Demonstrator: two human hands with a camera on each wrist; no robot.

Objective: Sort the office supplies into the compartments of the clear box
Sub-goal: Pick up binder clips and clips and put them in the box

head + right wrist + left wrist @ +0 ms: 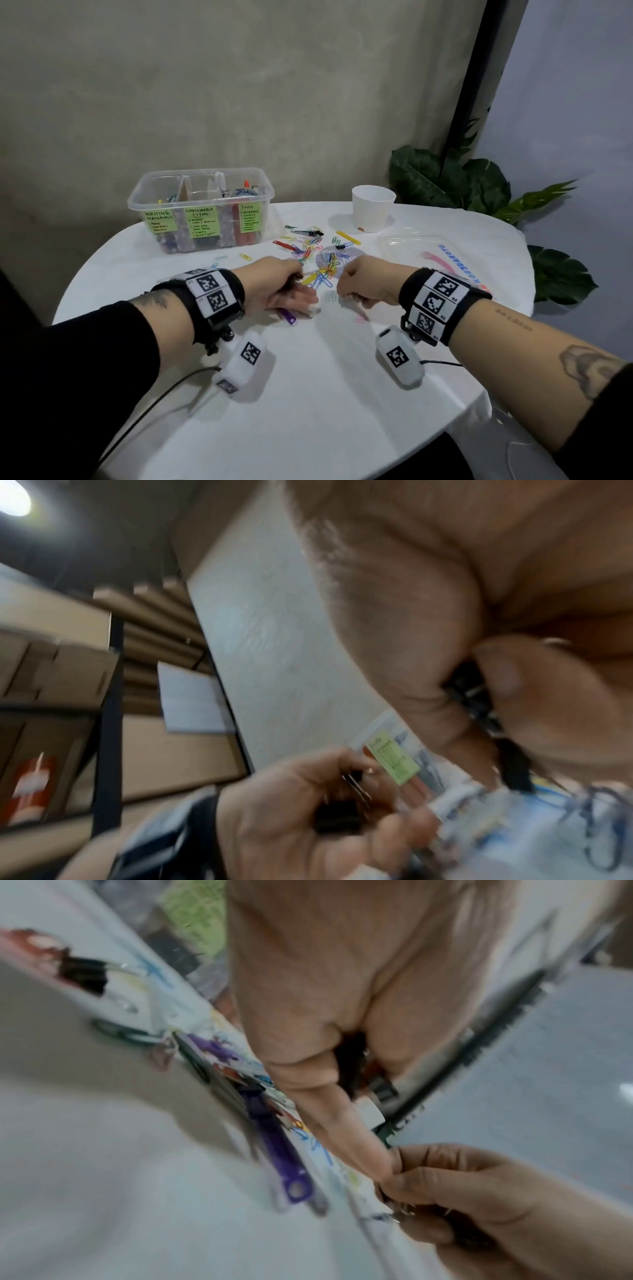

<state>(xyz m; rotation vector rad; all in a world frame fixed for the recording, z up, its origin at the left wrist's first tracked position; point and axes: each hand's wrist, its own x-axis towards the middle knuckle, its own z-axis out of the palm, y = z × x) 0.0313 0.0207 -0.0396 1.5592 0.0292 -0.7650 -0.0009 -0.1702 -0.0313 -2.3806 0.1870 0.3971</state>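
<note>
The table (308,394) was round with a white cloth, and the clear box (202,209) sat near its far left edge, three compartments labelled writing materials, consumable items and tools. All three already had stuff in them, so I'd say the sorting was well along. To the box's right, near the far edge, stood a white cup (373,207), and the box lid (428,246) lay by the right edge.

What was left: a scatter of coloured paper clips (310,251) mid-table with a couple of black binder clips (317,233) mixed in, plus a purple tag (287,316) right by the left hand. Small fiddly bits, so probably still several trips.

Left hand (274,286) was curled around something dark, looked like binder clips, with a finger or two stretched toward the cloth. Right hand (368,281) was fisted and pinching small clips too; the wrist views were blurry, so exactly what, no idea.

Room-wise, the near half of the table was open, and the path to the box ran clear over the far left side. The cup and the lid were the only things to bump.
</note>
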